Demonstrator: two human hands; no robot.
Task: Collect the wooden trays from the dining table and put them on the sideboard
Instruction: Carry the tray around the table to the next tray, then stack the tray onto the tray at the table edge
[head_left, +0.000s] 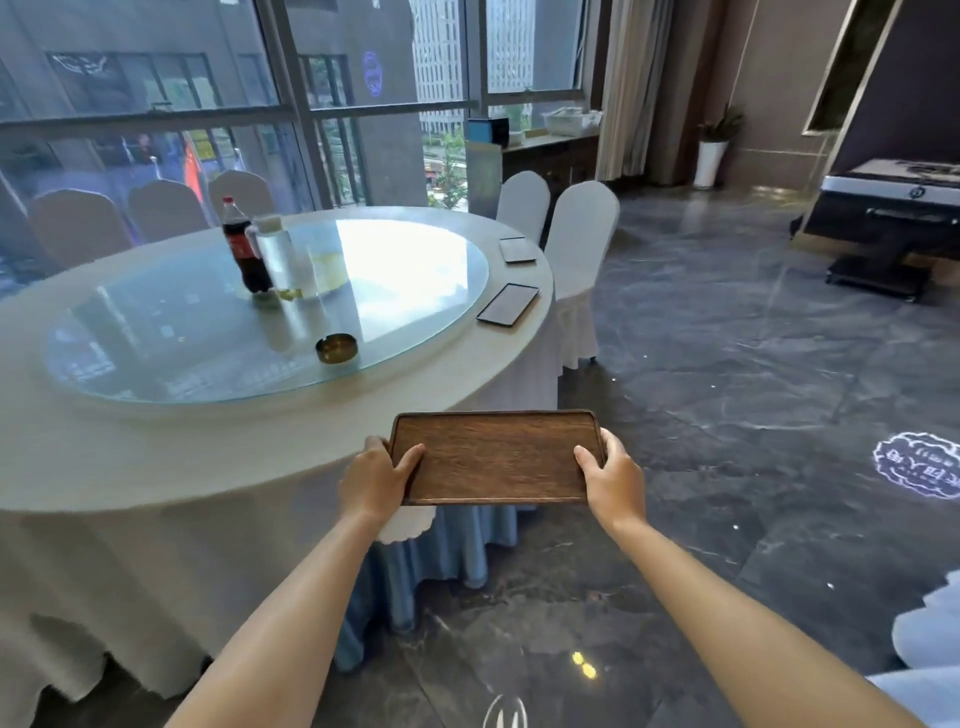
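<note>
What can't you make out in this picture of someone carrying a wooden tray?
- Head view: whether the wooden tray, held by the left hand and right hand, is one or a stack; only its top shows.
- The two trays left on the table: glare hides their surface.
- Items on the window-side cabinet: too small.
- Table's left side: cut off by the frame edge.

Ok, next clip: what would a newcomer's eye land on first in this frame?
First, the dark brown rectangular wooden tray, held level at its short ends by the left hand and right hand, low in the middle. Behind it, the big round white-clothed dining table with its glass turntable, where a cola bottle stands. Two more flat trays lie at the table's right edge.
</note>
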